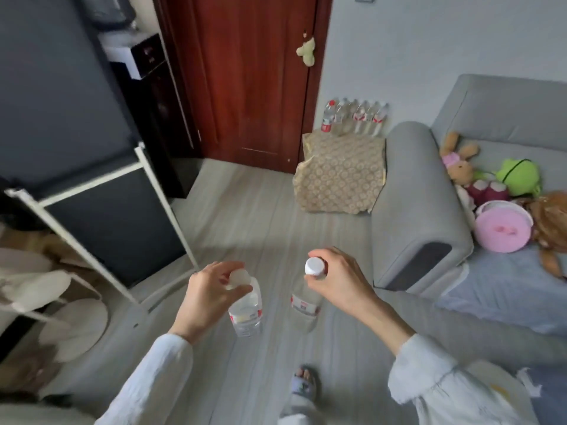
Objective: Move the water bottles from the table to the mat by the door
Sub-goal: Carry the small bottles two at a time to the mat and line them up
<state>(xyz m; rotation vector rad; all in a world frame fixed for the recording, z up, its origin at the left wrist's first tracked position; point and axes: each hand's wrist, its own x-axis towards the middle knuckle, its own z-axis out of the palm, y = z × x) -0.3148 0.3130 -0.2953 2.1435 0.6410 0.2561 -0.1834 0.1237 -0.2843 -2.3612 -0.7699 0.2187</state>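
My left hand (208, 294) grips a clear water bottle (247, 314) by its white cap, and the bottle hangs upright over the grey floor. A second clear water bottle (305, 302) with a red-and-white label hangs from my right hand (339, 279), which holds it at the capped neck. Ahead, a beige patterned mat (339, 174) lies on the floor beside the dark red door (245, 78). Several water bottles (354, 118) stand in a row at the mat's far edge, against the wall.
A grey sofa (414, 204) with soft toys and a pink round box (503, 227) stands to the right of the mat. On the left are a white-framed dark panel (113, 216) and a dark cabinet (150, 96). My foot in a slipper (305, 383) shows below.
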